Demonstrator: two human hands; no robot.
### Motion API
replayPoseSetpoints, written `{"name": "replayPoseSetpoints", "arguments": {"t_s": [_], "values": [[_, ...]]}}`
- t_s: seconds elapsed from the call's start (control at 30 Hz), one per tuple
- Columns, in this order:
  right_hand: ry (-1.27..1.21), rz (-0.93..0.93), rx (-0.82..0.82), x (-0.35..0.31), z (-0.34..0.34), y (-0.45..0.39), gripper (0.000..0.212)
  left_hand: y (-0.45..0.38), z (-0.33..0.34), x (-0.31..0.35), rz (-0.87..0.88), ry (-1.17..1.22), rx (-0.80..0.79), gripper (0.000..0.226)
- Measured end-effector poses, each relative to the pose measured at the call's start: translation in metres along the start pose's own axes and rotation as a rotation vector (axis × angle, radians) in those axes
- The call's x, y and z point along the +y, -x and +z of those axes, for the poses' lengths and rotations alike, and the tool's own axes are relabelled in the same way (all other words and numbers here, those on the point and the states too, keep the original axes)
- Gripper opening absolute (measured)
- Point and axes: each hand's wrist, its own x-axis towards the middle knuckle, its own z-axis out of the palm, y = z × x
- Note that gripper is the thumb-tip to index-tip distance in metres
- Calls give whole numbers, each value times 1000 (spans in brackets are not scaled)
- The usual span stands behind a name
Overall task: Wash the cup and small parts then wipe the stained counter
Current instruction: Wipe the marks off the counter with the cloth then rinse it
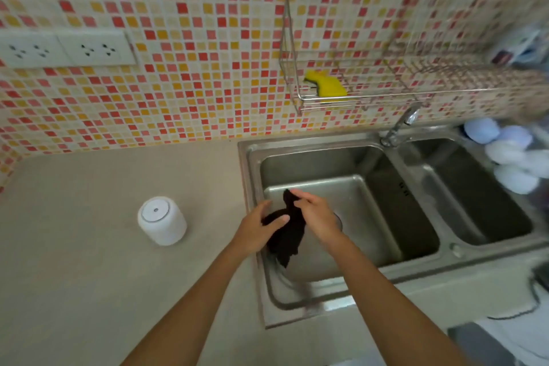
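Left hand (258,227) is curled round the dark brown limp cloth (286,232) | right hand (315,214) pinches its upper end | cloth is held over the left stainless-steel sink basin (371,187) | advised: wring firmly over basin before beige counter (89,261) is wiped.

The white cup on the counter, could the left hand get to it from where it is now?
Probably yes. The white cup stands upside down on bare counter left of the sink, nothing between. But the left hand grips the dark cloth and must let go first.
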Motion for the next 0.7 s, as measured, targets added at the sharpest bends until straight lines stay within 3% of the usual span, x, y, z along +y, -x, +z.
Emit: {"name": "replayPoseSetpoints", "arguments": {"t_s": [0.1, 0.17, 0.23, 0.37, 0.6, 0.7], "values": [[1, -80, -57, -11, -30, -6, 44, -13, 6, 23, 36, 14, -52, 44], [98, -132, -81, -19, -55, -12, 59, -19, 10, 42, 103, -22, -3, 23], [195, -187, -102, -26, -86, -20, 67, -22, 14, 65, 183, -72, 37, 15], [295, -328, -195, -43, -151, -28, 30, -31, 23, 117, 325, -202, 88, 14], [200, -553, -115, -87, -228, -37, 2, -44, 50, 204, 505, -335, 299, 12], [109, -606, -77, -110, -250, -47, 3, -54, 54, 245, 598, -356, 335, 7]]}}
